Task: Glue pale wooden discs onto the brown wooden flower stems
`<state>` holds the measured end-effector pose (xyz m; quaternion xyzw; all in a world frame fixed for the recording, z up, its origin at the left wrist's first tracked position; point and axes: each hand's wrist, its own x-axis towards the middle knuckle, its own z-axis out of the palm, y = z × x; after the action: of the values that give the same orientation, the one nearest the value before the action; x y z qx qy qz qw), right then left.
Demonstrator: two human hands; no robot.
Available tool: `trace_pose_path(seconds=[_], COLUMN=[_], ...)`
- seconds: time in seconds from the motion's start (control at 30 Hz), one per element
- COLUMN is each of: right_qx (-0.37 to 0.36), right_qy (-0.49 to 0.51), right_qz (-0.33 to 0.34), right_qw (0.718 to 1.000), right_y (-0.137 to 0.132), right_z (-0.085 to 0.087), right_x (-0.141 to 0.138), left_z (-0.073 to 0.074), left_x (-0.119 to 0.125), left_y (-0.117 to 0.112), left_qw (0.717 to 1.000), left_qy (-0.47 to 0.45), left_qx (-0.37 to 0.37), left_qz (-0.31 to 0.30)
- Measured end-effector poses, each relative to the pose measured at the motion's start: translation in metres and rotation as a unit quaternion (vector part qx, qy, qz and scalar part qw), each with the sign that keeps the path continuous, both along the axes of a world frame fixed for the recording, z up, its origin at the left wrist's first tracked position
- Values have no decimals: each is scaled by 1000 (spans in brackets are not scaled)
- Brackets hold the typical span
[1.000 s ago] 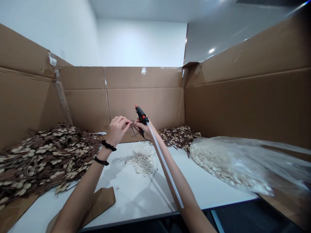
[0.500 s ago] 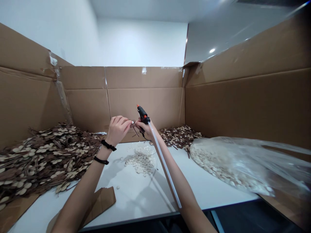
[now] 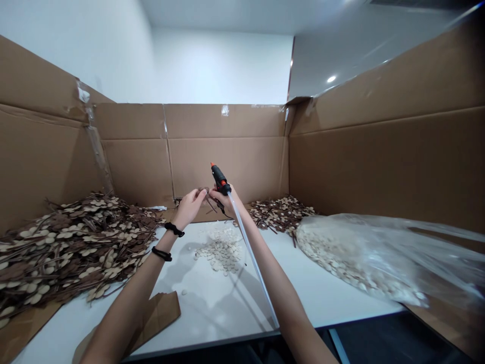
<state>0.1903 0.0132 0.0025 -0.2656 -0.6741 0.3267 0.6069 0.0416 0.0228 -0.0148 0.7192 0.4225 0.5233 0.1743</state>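
Above the white, flat-topped desk [image 3: 326, 293], the two bare hands meet near the back cardboard wall. The left hand [image 3: 189, 206] pinches a small brown piece with thin, strip-like stems [image 3: 204, 190] between thumb and fingers; the stems hang down between the hands. The right hand [image 3: 225, 198] is wrapped around a black glue gun with orange parts [image 3: 220, 178], its orange nozzle tilted up and away. That hand's thumb reaches to the brown piece, though whether it also grips it I cannot tell. A long, translucent glue stick [image 3: 252, 258] runs from the back of the gun down along the right forearm. Two black fabric bands [image 3: 162, 254] circle the left wrist and forearm.

On the desk below the hands lies a loose scatter of small, round, cream-white discs [image 3: 222, 254], with one single disc nearer the front edge. To the left rises a large heap of brown and cream flower-shaped pieces with stems [image 3: 94, 240]; a smaller, similar heap [image 3: 278, 210] sits at the back right. Beside that, a clear plastic bag [image 3: 364, 247] holds many more pale discs. A torn, flat cardboard piece [image 3: 163, 314] lies partly under the left forearm.
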Motion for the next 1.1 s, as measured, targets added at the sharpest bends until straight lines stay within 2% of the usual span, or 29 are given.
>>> trace_pose_path(seconds=[0.17, 0.33, 0.4, 0.6, 0.8, 0.97, 1.03, 1.1], right_qx=[-6, 3, 8, 45, 27, -16, -35, -25], right_qy=[1, -2, 1, -10, 9, -51, -42, 18], right_qz=[44, 38, 34, 53, 47, 72, 20, -124], right_qw=[999, 999, 999, 998, 998, 996, 998, 992], right_y=[-5, -6, -9, -15, -3, 10, 15, 20], right_z=[2, 3, 5, 8, 3, -1, -2, -4], right_x=[2, 2, 2, 0, 0, 13, 28, 49], left_z=[1, 6, 8, 9, 8, 14, 18, 23], left_x=[2, 5, 4, 0, -6, -16, -21, -26], left_y=[-1, -11, -13, -12, -3, 1, 0, -4], left_qw=[992, 987, 987, 990, 990, 983, 977, 971], left_qy=[-68, -84, -83, -55, -82, -166, -194, -212], left_qx=[28, 58, 72, 121, 76, 73, 87, 103], left_qz=[-98, -121, -115, -35, -88, 3, 16, 26])
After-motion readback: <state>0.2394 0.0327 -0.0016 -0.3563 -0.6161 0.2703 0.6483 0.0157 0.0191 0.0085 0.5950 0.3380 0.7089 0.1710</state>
